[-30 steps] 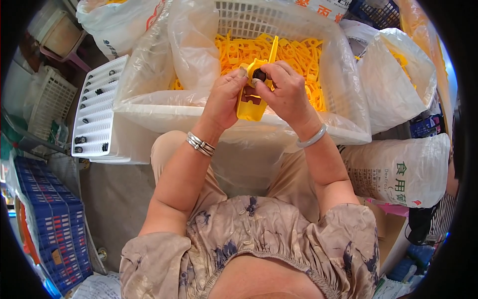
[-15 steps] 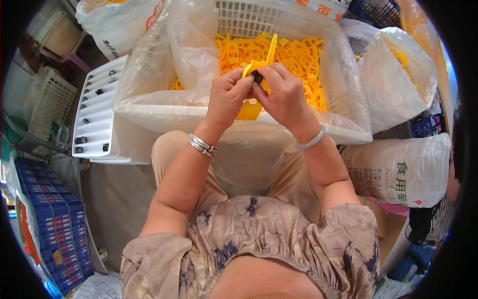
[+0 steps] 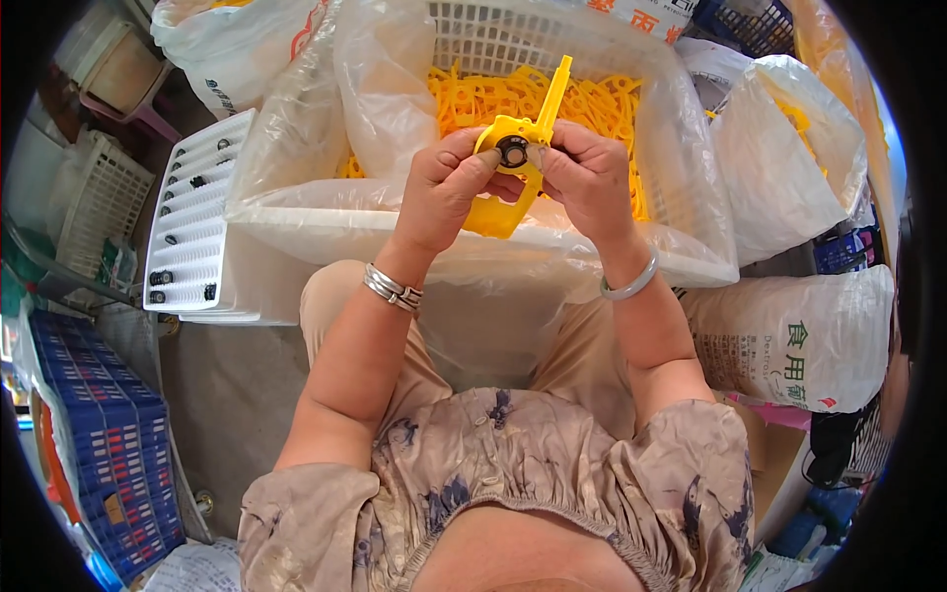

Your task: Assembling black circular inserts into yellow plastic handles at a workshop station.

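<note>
Between my two hands is a yellow plastic part (image 3: 490, 216) with a long narrow arm pointing up and away from me. A black ring-shaped piece (image 3: 513, 151) sits in its round section, facing up. My left hand (image 3: 446, 187) grips the left side of the yellow part, its thumb at the ring's edge. On the other side my right hand (image 3: 589, 178) pinches the part near the base of the arm, thumb close to the ring. The fingers beneath the part are partly hidden. Both hands are above the near rim of a plastic-lined crate (image 3: 395, 219).
Many yellow plastic parts (image 3: 602, 104) lie in the crate. To its left stands a white ribbed tray (image 3: 200, 212) holding several small black pieces. A bag with yellow parts (image 3: 774, 163) and a printed sack (image 3: 789, 335) stand at right; blue stacked crates (image 3: 104, 444) are at lower left.
The yellow part has turned to lie flatter, so the black ring shows fully. My right hand has shifted slightly right, and my fingers no longer cover the ring.
</note>
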